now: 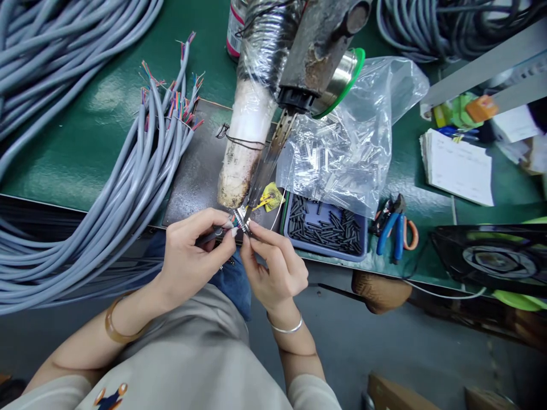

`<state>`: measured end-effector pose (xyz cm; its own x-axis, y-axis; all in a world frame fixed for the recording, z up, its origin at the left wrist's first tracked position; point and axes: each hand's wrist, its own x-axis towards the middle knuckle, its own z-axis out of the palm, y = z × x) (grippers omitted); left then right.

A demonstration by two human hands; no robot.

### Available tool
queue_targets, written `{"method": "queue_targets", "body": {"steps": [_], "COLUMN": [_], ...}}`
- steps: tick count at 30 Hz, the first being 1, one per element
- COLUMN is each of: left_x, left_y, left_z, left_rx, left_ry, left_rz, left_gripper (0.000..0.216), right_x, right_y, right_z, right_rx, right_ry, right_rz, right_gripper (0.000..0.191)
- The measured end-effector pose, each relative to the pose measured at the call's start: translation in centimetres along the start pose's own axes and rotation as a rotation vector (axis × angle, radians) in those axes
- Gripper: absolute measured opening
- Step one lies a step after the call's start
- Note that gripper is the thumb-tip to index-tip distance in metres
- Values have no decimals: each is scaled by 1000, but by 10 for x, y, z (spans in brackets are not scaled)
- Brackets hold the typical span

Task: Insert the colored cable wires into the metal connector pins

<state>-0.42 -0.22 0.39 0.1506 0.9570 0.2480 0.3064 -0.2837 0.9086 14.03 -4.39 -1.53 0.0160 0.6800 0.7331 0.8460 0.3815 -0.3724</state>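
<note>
At the bench's front edge, my left hand is closed in a pinch on a cable whose thin coloured wires fan out at the end. Those wires meet a small metal connector with a row of pins. My right hand pinches the connector from the other side, partly covering it. Just above, the tip of a mounted soldering iron points down at the connector; whether they touch I cannot tell. A thin pale solder strand hangs near my right fingers.
Stripped grey cables lie left. A white fume hose and solder spool hang overhead. Right are a tray of black sleeves, a bag of metal parts, blue-handled cutters, a paper pad and a fan.
</note>
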Motion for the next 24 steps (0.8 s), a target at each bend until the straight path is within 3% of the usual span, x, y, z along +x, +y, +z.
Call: {"method": "queue_targets", "body": {"steps": [8, 14, 17, 21, 24], "left_x": [-12, -23, -22, -20, -20], "left_y": [-4, -7, -9, -12, -12], "left_z": [-3, -7, -8, -10, -11], "left_rx": [-103, -284, -427, -474, -388], "left_ry": [-76, -95, -183, -221, -171], "left_rz": [1, -242, -346, -337, -314], "left_gripper": [10, 16, 9, 10, 8], "right_x": [-11, -21, -22, -19, -17], "right_y": [6, 5, 5, 8, 3], "right_z": [-4, -6, -3, -5, -22], "right_rx": [-21, 10, 60, 218, 305], "right_ry": [25, 104, 91, -30, 57], "right_rz": [-37, -28, 8, 73, 64], "right_gripper": [22, 26, 24, 15, 11]}}
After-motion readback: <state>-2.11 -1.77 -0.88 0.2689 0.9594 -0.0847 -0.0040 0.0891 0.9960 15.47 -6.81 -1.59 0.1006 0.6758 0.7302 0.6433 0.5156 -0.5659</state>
